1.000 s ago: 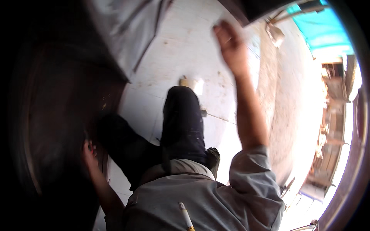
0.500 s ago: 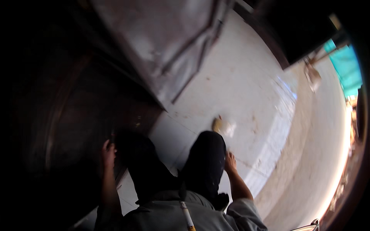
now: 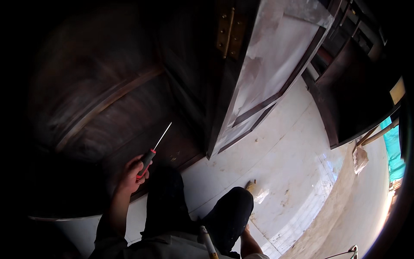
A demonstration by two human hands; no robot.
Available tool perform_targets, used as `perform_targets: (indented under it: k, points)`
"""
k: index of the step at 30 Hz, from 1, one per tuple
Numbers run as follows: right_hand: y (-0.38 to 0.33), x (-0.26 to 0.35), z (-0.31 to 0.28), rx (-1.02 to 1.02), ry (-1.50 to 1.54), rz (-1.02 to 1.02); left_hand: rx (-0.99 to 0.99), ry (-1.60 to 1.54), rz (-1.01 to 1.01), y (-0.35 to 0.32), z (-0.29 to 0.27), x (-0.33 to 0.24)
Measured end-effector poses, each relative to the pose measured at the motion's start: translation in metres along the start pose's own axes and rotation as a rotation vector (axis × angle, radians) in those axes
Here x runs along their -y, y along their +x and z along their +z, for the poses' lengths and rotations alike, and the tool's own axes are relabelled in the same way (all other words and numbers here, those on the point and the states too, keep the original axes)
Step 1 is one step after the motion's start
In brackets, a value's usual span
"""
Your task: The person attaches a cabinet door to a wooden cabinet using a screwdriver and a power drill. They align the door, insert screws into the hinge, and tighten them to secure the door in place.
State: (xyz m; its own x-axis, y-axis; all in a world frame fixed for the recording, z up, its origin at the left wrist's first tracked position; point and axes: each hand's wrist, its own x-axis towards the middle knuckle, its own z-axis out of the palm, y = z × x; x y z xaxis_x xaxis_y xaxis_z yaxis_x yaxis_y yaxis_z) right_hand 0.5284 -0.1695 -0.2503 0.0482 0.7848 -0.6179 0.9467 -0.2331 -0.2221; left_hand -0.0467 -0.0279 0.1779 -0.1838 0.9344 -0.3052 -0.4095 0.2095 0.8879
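Note:
My left hand (image 3: 135, 175) is wrapped round the black-and-red handle of a screwdriver (image 3: 150, 158). Its thin metal shaft points up and away, over the dark bottom of a wooden cabinet (image 3: 142, 142). To the right of the shaft stands the cabinet's open door (image 3: 276, 52), smeared greyish white over dark wood. A brass hinge (image 3: 228, 32) with several screws shows near the top of its inner edge. My right hand (image 3: 246, 231) is low beside my right knee; the leg and the blur hide its fingers.
A small yellowish thing with clear plastic (image 3: 257, 190) lies on the pale tiled floor (image 3: 284, 172) beyond my right knee. Another dark piece of furniture (image 3: 358, 90) stands at the upper right, near turquoise sheeting (image 3: 392, 151). A cigarette (image 3: 208, 244) juts in at the bottom.
My left hand has risen slightly, and the screwdriver in it now shows clearly. The view has swung, so door and floor sit lower and further right. My right hand has slipped lower, mostly behind the knee.

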Motion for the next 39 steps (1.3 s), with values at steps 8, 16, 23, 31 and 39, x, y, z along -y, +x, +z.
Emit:
perform_targets:
  k: [8,16,23,31,39]
  points:
    - [-0.113,0.084,-0.136,0.086,0.002,0.308,0.243,-0.269,0.107,-0.003,0.021,0.013]
    - [-0.176,0.051,-0.184,-0.446,0.326,0.373,0.189,-0.190,0.117,-0.005,0.000,0.029]
    - [-0.222,0.184,-0.313,-0.881,0.829,-0.193,0.224,-0.156,0.159,-0.010,0.001,0.016]
    - [-0.229,0.300,-0.334,-0.521,0.862,-0.590,0.363,-0.122,0.162,-0.025,0.002,0.019]
    - [-0.222,0.381,-0.328,-0.279,0.948,-0.756,0.419,0.132,0.430,-0.029,0.024,0.012]
